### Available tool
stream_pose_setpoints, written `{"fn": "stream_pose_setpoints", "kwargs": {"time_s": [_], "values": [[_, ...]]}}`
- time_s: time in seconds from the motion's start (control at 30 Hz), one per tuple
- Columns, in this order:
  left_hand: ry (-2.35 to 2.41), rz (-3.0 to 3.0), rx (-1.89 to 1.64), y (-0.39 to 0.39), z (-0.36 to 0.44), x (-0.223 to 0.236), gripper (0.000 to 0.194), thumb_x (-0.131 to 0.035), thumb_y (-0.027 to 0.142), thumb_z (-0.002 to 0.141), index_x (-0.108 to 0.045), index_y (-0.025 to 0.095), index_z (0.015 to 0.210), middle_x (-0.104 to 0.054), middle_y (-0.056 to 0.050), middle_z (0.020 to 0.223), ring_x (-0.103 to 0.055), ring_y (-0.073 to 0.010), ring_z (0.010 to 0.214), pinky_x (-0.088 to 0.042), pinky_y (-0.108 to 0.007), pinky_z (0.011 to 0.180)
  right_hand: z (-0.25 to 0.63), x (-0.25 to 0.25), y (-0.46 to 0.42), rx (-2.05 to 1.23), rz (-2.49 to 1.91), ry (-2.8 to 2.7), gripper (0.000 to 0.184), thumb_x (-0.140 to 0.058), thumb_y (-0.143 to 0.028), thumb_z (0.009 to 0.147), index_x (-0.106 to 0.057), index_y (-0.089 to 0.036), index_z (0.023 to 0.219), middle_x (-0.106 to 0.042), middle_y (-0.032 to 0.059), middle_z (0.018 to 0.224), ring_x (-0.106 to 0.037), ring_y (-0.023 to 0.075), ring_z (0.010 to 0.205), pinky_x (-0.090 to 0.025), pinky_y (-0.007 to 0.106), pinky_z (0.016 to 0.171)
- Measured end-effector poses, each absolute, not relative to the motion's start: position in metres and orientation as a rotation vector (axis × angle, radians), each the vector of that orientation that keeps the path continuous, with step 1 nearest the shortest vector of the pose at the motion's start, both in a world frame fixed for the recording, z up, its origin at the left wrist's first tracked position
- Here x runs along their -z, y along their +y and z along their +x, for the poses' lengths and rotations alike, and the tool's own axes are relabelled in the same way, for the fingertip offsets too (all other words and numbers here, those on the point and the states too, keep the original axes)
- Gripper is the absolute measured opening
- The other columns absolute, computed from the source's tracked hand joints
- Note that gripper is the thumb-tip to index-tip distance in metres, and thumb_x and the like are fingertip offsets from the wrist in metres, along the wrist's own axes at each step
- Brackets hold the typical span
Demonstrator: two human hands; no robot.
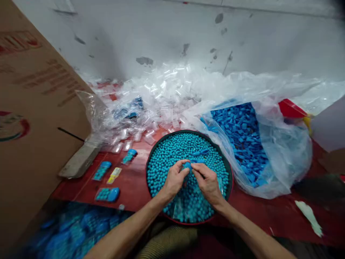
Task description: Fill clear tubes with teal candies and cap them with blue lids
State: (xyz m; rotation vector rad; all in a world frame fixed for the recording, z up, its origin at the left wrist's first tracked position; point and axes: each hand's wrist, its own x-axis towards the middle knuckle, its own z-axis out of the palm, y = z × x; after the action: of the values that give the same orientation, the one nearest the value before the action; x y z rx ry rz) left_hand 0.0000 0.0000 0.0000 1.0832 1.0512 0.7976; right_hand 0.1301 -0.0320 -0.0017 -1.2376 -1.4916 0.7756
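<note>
Above a round dark-rimmed tray (230, 180) full of small turquoise balls (168, 151), my two hands meet fingertip to fingertip. My left hand (175, 179) pinches a small blue plastic piece (188, 166) between thumb and fingers. From the other side, my right hand (208, 181) closes its thumb and forefinger at the edge of the same piece. Its exact shape is partly covered by the fingers. Just behind the fingertips, blue plastic parts (201, 153) lie on the balls. Clear plastic packs (178, 210) rest among the balls near the tray's front.
Left of the tray, several ball-filled packs with blue tops (101, 170) lie on the red table (134, 187). Many clear empty packs (161, 90) are heaped behind. A plastic bag of blue parts (238, 140) stands right; a cardboard box (40, 108) rises left.
</note>
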Motion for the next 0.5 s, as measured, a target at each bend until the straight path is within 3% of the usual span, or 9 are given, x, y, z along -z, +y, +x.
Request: {"fn": "stream_pose_setpoints", "kwargs": {"time_s": [0.07, 0.13, 0.3, 0.5], "values": [[0.954, 1.053, -0.734, 0.005, -0.005, -0.007, 0.037, -0.054, 0.033, 0.073, -0.046, 0.018, 0.106, -0.052, 0.002, 0.072, -0.046, -0.0041, 0.038, -0.03, -0.014, 0.031, 0.133, 0.001, -0.026, -0.916, -1.293, -1.433, 0.022, -0.047, -0.022, 0.079, -0.058, -0.018, 0.097, -0.059, 0.0053, 0.097, -0.057, 0.0159, 0.083, -0.05, 0.028, 0.069], [0.885, 1.005, -0.709, 0.007, -0.009, -0.011, 0.04, -0.053, 0.035, 0.073, -0.043, 0.018, 0.107, -0.053, 0.001, 0.071, -0.05, -0.0064, 0.041, -0.032, -0.015, 0.032, 0.135, -0.001, -0.023, -0.967, -1.341, -1.452, 0.026, -0.048, -0.024, 0.079, -0.055, -0.018, 0.102, -0.059, 0.0061, 0.099, -0.058, 0.0166, 0.08, -0.051, 0.028, 0.065], [0.817, 0.842, -0.753, 0.003, -0.012, -0.012, 0.044, -0.052, 0.039, 0.074, -0.036, 0.017, 0.109, -0.051, 0.002, 0.063, -0.05, -0.008, 0.041, -0.033, -0.015, 0.033, 0.14, -0.012, -0.024, -0.804, -1.4, -1.796, 0.033, -0.049, -0.025, 0.079, -0.05, -0.018, 0.111, -0.059, 0.0074, 0.104, -0.055, 0.0201, 0.096, -0.043, 0.035, 0.085], [0.772, 0.777, -0.695, -0.006, -0.011, -0.017, 0.056, -0.06, 0.036, 0.068, -0.036, 0.019, 0.115, -0.048, 0.004, 0.063, -0.043, -0.0043, 0.039, -0.026, -0.013, 0.031, 0.145, -0.014, -0.026, -0.696, -1.327, -2.074, 0.056, -0.057, -0.033, 0.074, -0.036, -0.014, 0.123, -0.053, 0.0124, 0.111, -0.053, 0.0227, 0.098, -0.044, 0.036, 0.082]]}}
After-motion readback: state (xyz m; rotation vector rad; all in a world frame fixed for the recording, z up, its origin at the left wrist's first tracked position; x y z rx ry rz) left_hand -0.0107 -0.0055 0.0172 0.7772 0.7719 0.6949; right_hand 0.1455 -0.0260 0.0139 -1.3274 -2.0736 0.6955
